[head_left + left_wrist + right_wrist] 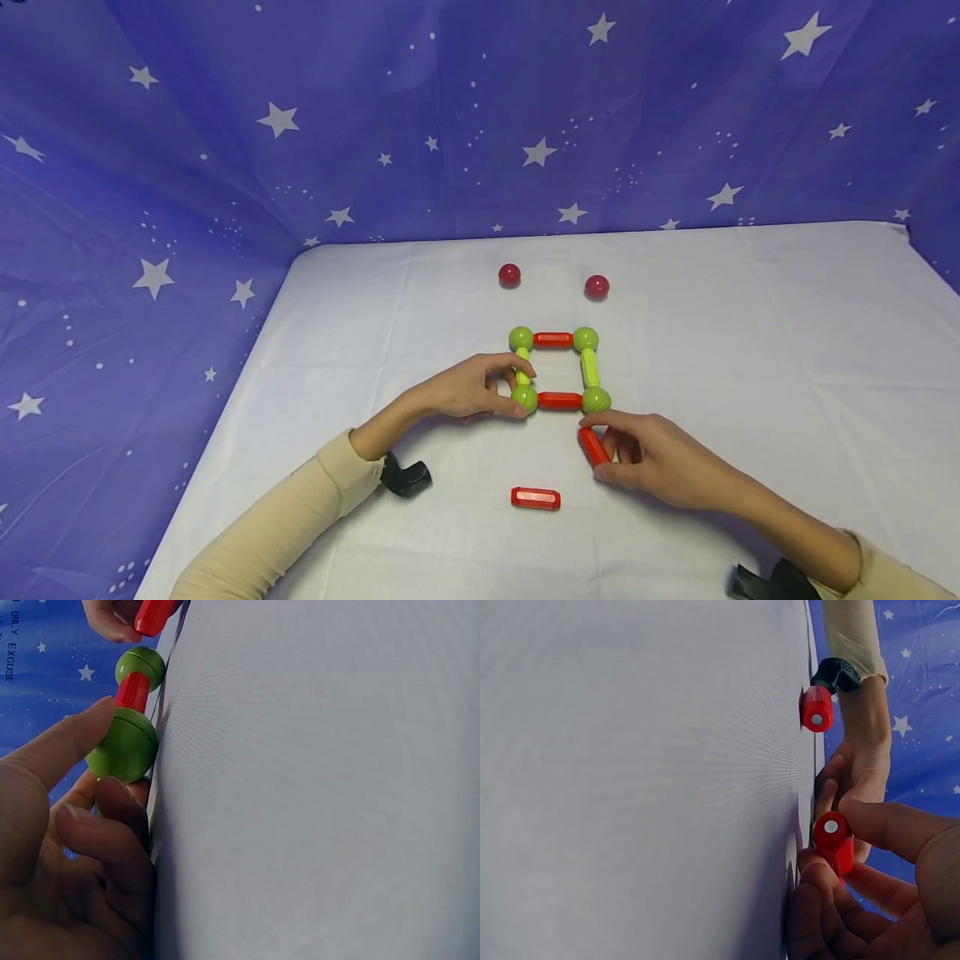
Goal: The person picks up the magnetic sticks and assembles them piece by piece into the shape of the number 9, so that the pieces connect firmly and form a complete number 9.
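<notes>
On the white cloth lies a square of magnetic rods and balls, with green balls (pixel 586 339) at its corners, red rods (pixel 553 340) along the far and near sides, and yellow-green rods (pixel 590 368) along the left and right sides. My left hand (pixel 468 387) holds the near left green ball (pixel 124 750) between thumb and fingers, its index finger across the left rod. Between thumb and fingers, my right hand (pixel 667 458) pinches a loose red rod (pixel 592 447), tilted just in front of the near right ball (pixel 597 400). A pale round end (pixel 831 826) of this rod shows in the right wrist view.
Another red rod (pixel 536 498) lies on the cloth toward the front. Two dark red balls (pixel 509 275) rest beyond the square. Black wrist camera mounts (pixel 406 477) sit below both sleeves. A blue star-patterned curtain (pixel 480 108) hangs behind and at the sides.
</notes>
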Motion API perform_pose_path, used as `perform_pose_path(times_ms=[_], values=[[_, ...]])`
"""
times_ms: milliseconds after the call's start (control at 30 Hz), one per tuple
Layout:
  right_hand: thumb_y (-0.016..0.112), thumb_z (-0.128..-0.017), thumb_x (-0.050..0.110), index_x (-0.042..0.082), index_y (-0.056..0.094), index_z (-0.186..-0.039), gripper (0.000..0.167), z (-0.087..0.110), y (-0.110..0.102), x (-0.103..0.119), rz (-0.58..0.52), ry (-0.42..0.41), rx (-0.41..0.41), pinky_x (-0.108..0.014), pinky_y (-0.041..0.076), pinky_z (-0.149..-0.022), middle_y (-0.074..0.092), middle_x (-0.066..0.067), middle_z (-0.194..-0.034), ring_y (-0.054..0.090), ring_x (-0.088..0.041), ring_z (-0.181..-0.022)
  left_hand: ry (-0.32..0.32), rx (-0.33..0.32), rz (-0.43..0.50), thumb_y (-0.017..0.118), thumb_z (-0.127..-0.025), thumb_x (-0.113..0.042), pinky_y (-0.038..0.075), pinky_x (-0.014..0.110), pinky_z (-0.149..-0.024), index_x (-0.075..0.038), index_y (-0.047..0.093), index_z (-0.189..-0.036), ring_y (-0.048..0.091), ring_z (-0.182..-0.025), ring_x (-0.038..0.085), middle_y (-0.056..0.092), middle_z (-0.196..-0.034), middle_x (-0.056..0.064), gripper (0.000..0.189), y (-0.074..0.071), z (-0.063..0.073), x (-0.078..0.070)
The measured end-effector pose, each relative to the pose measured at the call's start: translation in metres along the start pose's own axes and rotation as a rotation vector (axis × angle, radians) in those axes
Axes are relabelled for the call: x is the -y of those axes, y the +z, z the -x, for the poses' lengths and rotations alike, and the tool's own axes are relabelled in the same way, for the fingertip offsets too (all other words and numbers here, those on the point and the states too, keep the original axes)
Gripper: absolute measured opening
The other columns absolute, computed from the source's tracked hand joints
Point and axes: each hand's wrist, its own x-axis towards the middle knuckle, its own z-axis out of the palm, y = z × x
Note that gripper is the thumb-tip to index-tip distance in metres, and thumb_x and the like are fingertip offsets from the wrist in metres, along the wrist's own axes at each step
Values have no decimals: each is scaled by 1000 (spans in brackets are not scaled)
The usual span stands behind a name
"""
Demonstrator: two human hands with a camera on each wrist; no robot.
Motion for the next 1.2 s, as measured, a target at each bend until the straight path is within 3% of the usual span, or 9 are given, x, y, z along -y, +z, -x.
perform_pose_path(times_ms=[1200], values=[[75, -87, 15, 11, 53, -124, 43, 4, 0, -5, -99, -11, -79, -24, 46, -57, 58, 3, -82, 54, -12, -67, -5, -5, -4, 81, -83, -19, 37, 25, -45, -20, 60, -125, 45, -51, 13, 59, -105, 4, 47, 0, 0, 0]])
